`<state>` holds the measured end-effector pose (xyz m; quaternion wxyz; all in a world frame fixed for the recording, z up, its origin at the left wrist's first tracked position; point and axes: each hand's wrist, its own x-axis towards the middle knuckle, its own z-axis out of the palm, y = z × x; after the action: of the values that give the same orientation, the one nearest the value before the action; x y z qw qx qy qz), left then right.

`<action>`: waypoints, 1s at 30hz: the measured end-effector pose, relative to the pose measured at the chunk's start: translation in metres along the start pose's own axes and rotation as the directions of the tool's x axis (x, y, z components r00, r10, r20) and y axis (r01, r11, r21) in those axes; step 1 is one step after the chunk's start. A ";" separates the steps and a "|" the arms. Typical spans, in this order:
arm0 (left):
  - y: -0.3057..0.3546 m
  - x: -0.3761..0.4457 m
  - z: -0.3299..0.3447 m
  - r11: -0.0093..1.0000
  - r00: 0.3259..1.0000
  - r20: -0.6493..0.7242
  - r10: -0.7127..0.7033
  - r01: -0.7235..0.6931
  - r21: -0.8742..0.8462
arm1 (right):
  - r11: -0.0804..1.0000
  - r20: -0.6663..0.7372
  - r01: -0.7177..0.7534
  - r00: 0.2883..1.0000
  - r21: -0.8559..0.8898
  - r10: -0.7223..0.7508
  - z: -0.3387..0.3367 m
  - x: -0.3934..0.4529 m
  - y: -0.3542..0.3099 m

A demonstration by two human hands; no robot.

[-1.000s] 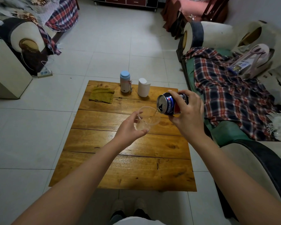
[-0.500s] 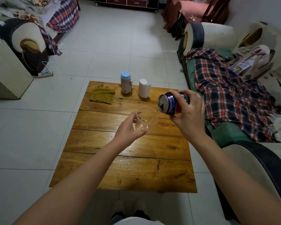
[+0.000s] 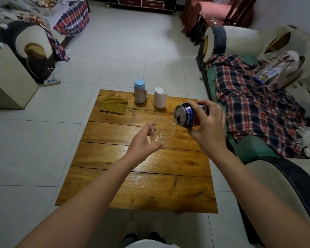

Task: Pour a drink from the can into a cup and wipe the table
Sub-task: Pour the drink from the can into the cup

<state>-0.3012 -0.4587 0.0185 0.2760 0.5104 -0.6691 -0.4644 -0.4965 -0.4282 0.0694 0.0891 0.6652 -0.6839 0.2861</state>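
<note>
Two hands hold a cup and a tipped can above a wooden desk.

Nearest, two bare forearms reach out over the desk's [image 3: 136,187] near edge. The left hand [image 3: 141,145] curls round a clear cup [image 3: 162,130], held above the desk's middle and tilted toward the can; a little liquid sits in the bottom. The right hand [image 3: 208,126] wraps its grip round the can [image 3: 186,114], tipped sideways just beside the cup's rim, opening facing the cup. No stream is visible. Likely risk: the can's mouth sits at the rim's edge, so a fast tilt could spill onto the desk; the thin cup may also buckle if squeezed. Further off, a green cloth [image 3: 114,106] lies at the far left corner.
</note>
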 end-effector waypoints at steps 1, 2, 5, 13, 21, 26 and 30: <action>0.000 0.000 0.000 1.000 1.000 0.000 0.002 -0.002 0.002 | 1.000 0.003 0.001 1.000 0.002 -0.001 0.000 0.000 0.000; 0.000 -0.001 0.000 1.000 1.000 0.000 0.005 -0.005 0.006 | 1.000 0.008 0.001 1.000 0.003 -0.001 0.000 -0.001 -0.001; 0.000 -0.002 0.000 1.000 1.000 0.006 0.005 -0.005 0.002 | 1.000 0.013 0.005 1.000 0.007 -0.005 0.000 -0.002 -0.003; 0.002 -0.003 0.002 1.000 1.000 0.004 0.009 -0.009 0.009 | 1.000 0.005 0.023 1.000 0.002 -0.023 -0.002 -0.001 -0.004; 0.002 -0.006 0.001 1.000 1.000 0.002 0.016 -0.016 0.006 | 1.000 0.019 0.020 1.000 -0.001 -0.020 -0.004 -0.002 -0.004; 0.001 -0.008 0.003 1.000 1.000 0.002 0.017 -0.017 0.008 | 1.000 0.025 0.022 0.999 -0.010 -0.021 -0.004 -0.005 -0.005; -0.001 -0.009 0.004 1.000 1.000 0.006 0.008 -0.008 -0.002 | 1.000 0.030 0.021 0.999 -0.011 -0.021 -0.005 -0.007 -0.004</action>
<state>-0.3012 -0.4486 0.0171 0.2763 0.5060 -0.6714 -0.4656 -0.4928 -0.4196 0.0708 0.0856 0.6760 -0.6798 0.2712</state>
